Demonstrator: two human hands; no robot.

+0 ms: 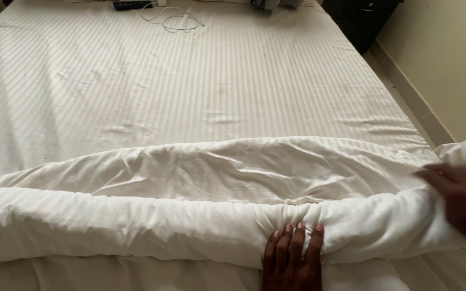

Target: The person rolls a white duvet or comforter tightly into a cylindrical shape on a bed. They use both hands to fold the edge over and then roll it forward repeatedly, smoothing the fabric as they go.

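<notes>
A thick white duvet (190, 205), puffy and creased, is gathered into a long roll across the near end of the bed, and it appears to be in the middle of being folded or rolled; it is pressed down at its front edge by the left hand (293, 258), whose fingers lie together and flat on the cloth. The right hand (462, 202) is blurred at the duvet's right end, so whether its fingers grip cannot be told. Beyond lies a finely striped, lightly stained sheet (190, 81), with a thin looped white cable (176, 19) at the far edge.
</notes>
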